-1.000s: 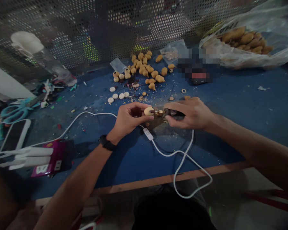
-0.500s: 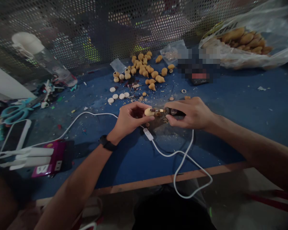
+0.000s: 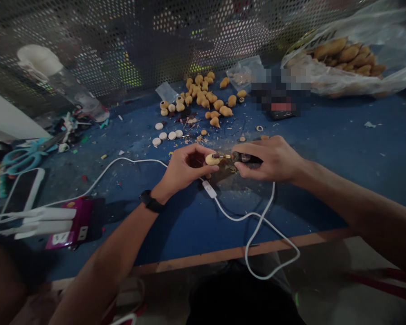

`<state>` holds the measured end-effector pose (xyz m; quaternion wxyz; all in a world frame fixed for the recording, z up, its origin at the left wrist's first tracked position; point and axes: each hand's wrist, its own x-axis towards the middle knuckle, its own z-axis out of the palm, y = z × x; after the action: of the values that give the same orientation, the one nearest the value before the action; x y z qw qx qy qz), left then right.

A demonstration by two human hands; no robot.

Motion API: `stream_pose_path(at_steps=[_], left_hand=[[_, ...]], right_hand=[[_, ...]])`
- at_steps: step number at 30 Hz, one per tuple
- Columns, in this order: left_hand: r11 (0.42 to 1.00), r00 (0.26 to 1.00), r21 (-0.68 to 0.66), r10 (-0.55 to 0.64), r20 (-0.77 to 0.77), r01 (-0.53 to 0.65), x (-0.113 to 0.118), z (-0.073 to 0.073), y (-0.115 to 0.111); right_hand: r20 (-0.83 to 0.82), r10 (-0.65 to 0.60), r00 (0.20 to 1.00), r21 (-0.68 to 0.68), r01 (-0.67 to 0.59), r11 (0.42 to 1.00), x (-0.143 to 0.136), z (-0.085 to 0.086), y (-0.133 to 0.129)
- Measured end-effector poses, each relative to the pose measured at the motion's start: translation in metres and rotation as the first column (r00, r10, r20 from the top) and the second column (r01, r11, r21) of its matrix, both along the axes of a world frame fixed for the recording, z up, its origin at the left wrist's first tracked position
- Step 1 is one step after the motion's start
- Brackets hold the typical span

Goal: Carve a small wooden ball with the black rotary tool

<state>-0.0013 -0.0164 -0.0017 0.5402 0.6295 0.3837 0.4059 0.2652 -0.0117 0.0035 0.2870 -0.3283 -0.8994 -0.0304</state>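
- Gourd (image 3: 210, 159), small and pale, is pinched between thumb and fingers of the left hand (image 3: 184, 169), over the middle of the blue table (image 3: 176, 234)
- Right hand (image 3: 274, 160) is wrapped around a black rotary tool (image 3: 249, 158), whose metal shaft points left and whose dark tip meets the gourd's right end
- Hands stay apart, with the shaft bridging the gap between them
- White cord (image 3: 233, 220) loops from below the right hand over the near table edge, back to an inline switch (image 3: 209, 189)
- Beyond the hands, white discs (image 3: 172, 135) lie left of centre, with loose gourds (image 3: 203, 98) farther off
- Far right, a clear plastic bag (image 3: 401, 56) holds more gourds
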Motion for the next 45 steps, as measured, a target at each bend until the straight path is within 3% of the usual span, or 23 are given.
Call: stream_pose_path(at_steps=[6,18,28,45], left_hand=[[1.000,1.000,0.003,0.002,0.007,-0.002,-0.0001,0.0016,-0.0004],[0.999,0.999,0.024,0.032,-0.014,-0.031,0.0007,0.0034,-0.0008],[0.999,0.999,0.035,0.023,-0.024,-0.022,0.0003,0.0050,-0.0017],[0.999,0.999,0.017,0.031,-0.036,-0.030,0.0000,0.0066,-0.0027]], right_hand=[[0.014,-0.038,0.999,-0.002,0.038,0.999,-0.0005,-0.0010,0.0002],[0.091,0.027,0.996,0.003,-0.027,1.000,-0.0003,0.0034,-0.0010],[0.022,-0.033,0.999,0.023,0.033,0.999,-0.0013,-0.0007,0.0009],[0.021,0.005,1.000,0.073,-0.007,0.997,0.0002,-0.0018,0.0012]])
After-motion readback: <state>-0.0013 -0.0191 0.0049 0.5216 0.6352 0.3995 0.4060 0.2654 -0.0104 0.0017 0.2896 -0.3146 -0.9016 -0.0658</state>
